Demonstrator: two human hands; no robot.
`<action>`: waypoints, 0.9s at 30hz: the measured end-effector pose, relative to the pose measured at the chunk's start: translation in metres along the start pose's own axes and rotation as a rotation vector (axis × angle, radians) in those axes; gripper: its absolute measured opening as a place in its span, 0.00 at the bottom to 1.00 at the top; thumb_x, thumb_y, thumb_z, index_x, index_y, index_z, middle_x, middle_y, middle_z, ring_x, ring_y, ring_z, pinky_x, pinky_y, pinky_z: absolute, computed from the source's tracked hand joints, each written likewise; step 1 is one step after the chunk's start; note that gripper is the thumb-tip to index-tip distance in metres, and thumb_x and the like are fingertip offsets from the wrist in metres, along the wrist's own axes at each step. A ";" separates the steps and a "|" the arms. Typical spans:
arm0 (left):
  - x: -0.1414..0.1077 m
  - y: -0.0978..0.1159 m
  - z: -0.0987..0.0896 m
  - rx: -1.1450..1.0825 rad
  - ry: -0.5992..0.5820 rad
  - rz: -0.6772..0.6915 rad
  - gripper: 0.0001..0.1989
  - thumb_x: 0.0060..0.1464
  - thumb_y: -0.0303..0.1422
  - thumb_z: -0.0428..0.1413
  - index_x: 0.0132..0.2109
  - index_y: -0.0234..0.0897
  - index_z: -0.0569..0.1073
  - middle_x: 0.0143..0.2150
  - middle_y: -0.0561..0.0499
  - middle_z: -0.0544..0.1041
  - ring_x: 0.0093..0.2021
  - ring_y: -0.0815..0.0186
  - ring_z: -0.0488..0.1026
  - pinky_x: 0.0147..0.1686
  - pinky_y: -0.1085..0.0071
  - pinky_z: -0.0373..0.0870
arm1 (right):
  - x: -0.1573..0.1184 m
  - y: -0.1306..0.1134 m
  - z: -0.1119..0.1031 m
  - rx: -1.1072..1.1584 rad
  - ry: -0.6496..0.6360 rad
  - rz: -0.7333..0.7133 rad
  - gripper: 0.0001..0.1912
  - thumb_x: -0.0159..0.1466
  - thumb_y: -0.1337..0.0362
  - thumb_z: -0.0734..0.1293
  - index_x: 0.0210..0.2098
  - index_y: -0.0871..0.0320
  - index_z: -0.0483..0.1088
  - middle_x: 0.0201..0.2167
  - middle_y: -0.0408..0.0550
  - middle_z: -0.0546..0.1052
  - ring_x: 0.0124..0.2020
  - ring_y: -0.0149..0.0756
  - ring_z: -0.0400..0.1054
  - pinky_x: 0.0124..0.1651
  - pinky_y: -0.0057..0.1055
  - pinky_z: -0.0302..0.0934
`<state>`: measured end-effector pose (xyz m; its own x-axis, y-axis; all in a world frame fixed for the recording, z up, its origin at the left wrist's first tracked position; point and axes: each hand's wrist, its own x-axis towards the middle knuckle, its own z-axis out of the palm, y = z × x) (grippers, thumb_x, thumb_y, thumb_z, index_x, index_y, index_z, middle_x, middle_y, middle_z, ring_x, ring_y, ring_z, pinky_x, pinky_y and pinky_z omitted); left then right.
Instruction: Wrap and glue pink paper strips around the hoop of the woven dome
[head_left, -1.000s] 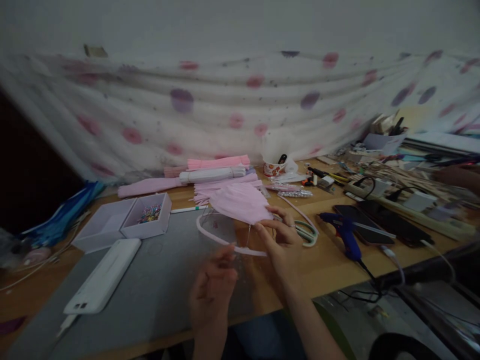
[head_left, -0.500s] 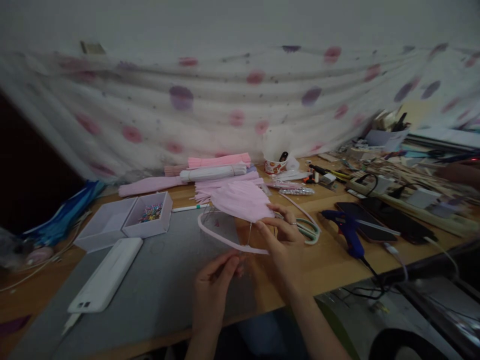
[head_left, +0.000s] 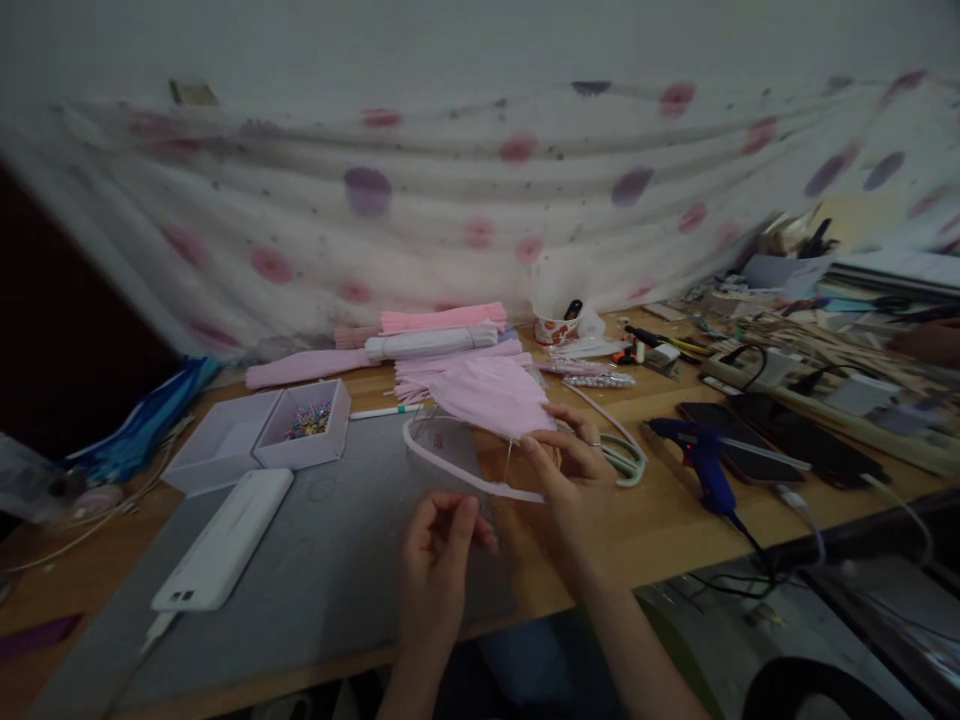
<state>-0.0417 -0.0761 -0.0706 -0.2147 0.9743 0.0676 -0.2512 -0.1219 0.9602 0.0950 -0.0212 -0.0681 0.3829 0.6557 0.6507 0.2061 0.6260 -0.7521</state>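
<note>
A pale pink, finely ridged fan-shaped piece (head_left: 491,395) is held at its lower right corner by my right hand (head_left: 574,490), thumb and fingers closed on it. Below it curves a pale pink band (head_left: 457,478), whose right end reaches behind my right hand. A thin light strand (head_left: 508,460) runs between the fan-shaped piece and the band. My left hand (head_left: 439,560) is just below the band, apart from it, with its thumb against curled fingers. Whatever is in that pinch is too small to make out.
Bundles of pink and white fuzzy stems (head_left: 435,342) lie behind. A white box (head_left: 304,430) holds colourful pins beside a white power bank (head_left: 225,540) on a grey mat (head_left: 337,600). Right are a blue glue gun (head_left: 705,465), phones (head_left: 735,445) and a power strip (head_left: 892,425).
My left hand has drawn slightly down and away from the band, its fingers still curled. My right hand keeps hold of the fan-shaped piece. The view has shifted slightly.
</note>
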 end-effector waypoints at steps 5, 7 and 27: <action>0.009 0.004 -0.014 0.023 -0.056 -0.040 0.24 0.53 0.55 0.55 0.25 0.39 0.64 0.16 0.59 0.65 0.14 0.74 0.59 0.12 0.79 0.55 | 0.005 0.002 -0.003 0.000 -0.014 0.019 0.01 0.59 0.64 0.73 0.31 0.51 0.78 0.48 0.48 0.72 0.54 0.43 0.65 0.54 0.45 0.60; 0.015 0.008 -0.024 0.105 -0.020 0.000 0.25 0.55 0.54 0.53 0.23 0.39 0.62 0.14 0.59 0.62 0.14 0.75 0.57 0.14 0.79 0.55 | 0.006 0.003 -0.004 -0.004 -0.005 0.010 0.01 0.59 0.64 0.73 0.30 0.50 0.78 0.47 0.48 0.72 0.53 0.43 0.65 0.54 0.45 0.59; 0.065 0.020 -0.083 0.441 0.162 0.128 0.26 0.38 0.42 0.65 0.46 0.40 0.75 0.37 0.50 0.81 0.37 0.62 0.77 0.37 0.68 0.71 | 0.005 0.003 -0.004 -0.001 -0.004 0.002 0.01 0.59 0.64 0.73 0.31 0.51 0.78 0.48 0.47 0.73 0.54 0.42 0.66 0.55 0.44 0.58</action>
<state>-0.1386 -0.0304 -0.0698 -0.3708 0.9104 0.1835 0.2032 -0.1133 0.9726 0.1013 -0.0179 -0.0678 0.3801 0.6586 0.6494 0.2061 0.6241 -0.7536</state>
